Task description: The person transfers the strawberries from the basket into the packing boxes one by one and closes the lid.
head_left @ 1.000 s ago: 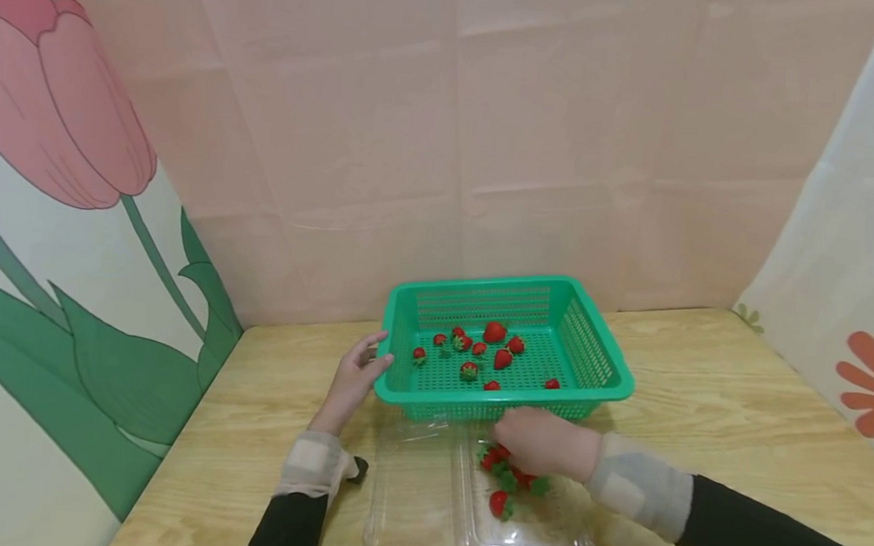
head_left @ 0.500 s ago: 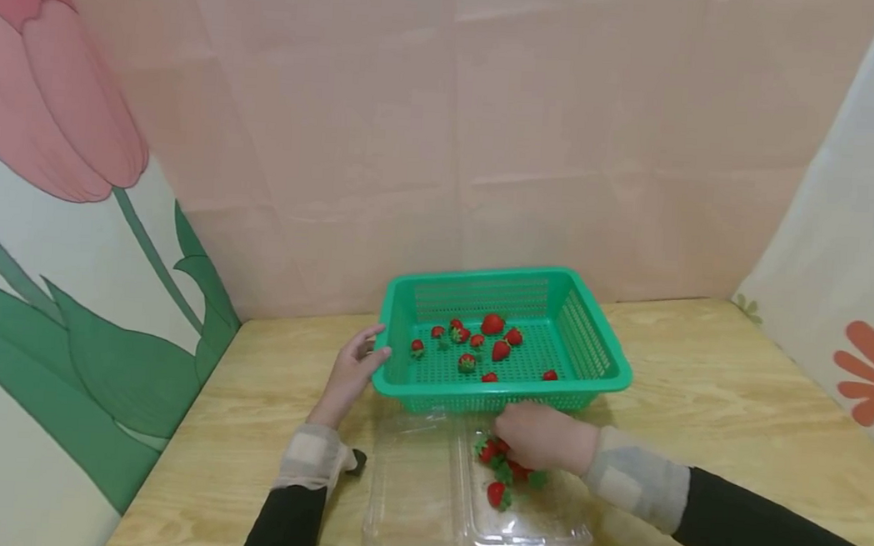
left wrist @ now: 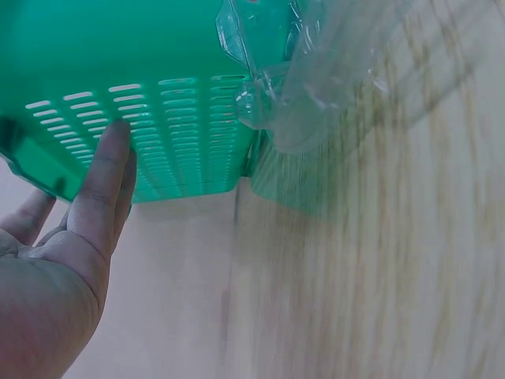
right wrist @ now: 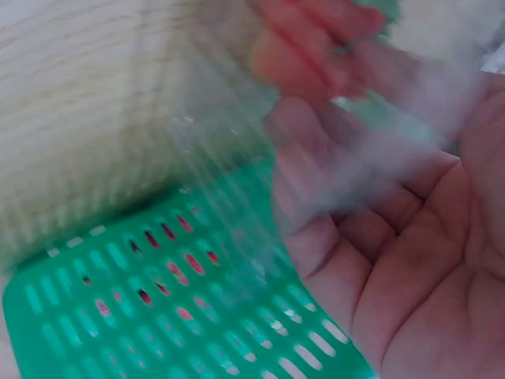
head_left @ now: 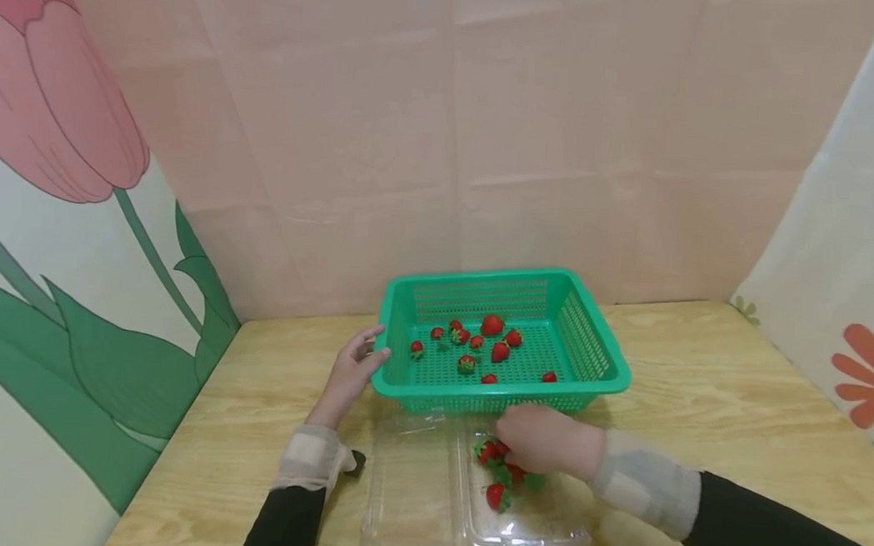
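In the head view my left hand [head_left: 345, 378] is at the left end of a green plastic basket [head_left: 616, 351], thumb at the rim. The left wrist view shows its fairly straight fingers [left wrist: 99, 189] against the slotted wall. My right hand [head_left: 547, 438] reaches into the right half of a clear plastic clamshell box [head_left: 534, 534], back of the hand up, fingertips hidden from the head view. The right wrist view, blurred, shows its curled fingers pinching a red strawberry [right wrist: 292, 67] behind clear plastic. Other strawberries [head_left: 497, 496] with green leaves lie beside it in the box.
Several strawberries [head_left: 491, 325] are spread over the basket floor. The clamshell's other half [head_left: 412, 489] lies flat to the left, in front of the basket. Below them is a wood-grain table [head_left: 201, 451], with a pink sheet [head_left: 339, 150] hanging behind.
The head view has shifted slightly. Both hands stay in nearly the same places, the left at the basket and the right in the box.
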